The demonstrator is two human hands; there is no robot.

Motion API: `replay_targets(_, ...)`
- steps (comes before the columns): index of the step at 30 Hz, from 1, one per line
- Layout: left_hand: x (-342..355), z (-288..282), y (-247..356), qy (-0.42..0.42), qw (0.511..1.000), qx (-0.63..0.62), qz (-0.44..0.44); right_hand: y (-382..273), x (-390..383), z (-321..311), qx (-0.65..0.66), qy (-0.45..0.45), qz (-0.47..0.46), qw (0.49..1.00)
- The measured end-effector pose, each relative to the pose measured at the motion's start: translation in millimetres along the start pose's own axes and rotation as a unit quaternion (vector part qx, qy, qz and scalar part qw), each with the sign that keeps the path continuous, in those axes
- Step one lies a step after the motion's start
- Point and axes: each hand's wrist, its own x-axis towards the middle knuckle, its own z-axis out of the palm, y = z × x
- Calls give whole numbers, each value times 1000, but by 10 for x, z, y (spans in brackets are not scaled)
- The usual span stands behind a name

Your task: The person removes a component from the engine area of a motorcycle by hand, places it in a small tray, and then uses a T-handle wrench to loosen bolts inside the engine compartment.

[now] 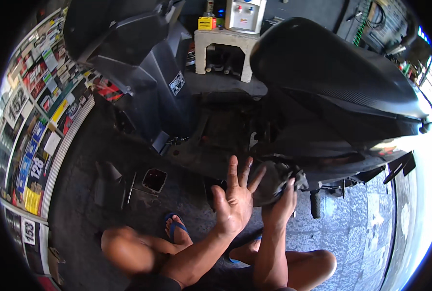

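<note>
A dark scooter (337, 111) stands side-on in front of me, its floorboard uncovered in the middle. My left hand (235, 203) is raised beside it, palm showing and fingers spread, with dark smudges on the fingertips. Just to its right, my right hand (280, 206) grips a crumpled grey rag (272, 180) against the scooter's lower side. The rag partly hides behind the left fingers.
On the floor to the left lie a small tray (154, 181) and a T-handle wrench (131, 190). Shelves of boxed goods (46, 102) line the left side. A water dispenser (245, 17) stands on a pale stand (223, 37) behind the scooter.
</note>
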Motion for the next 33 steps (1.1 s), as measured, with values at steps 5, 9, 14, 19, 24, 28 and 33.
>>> replay_targets(5,-201,-8,-33,-22,953,294,73,215,-241,168,-223,-26,-66,972)
replay_targets(9,-219,-56,-40,-69,988,139,10,27,-37,286,-122,96,20,988)
replay_targets(14,-124,-148,-24,-39,984,168,35,97,-139,179,-118,-28,-47,992)
replay_targets(19,-248,-165,-166,-40,974,221,-28,209,-230,92,-274,-17,-99,957)
replay_targets(24,-327,-296,-293,-108,948,298,-9,46,-112,296,-215,134,-41,967)
replay_targets(28,-305,-224,-203,-87,986,137,-37,-138,-36,135,192,-54,133,971)
replay_targets(33,-111,-386,29,13,996,85,26,-207,-28,113,19,44,-40,998)
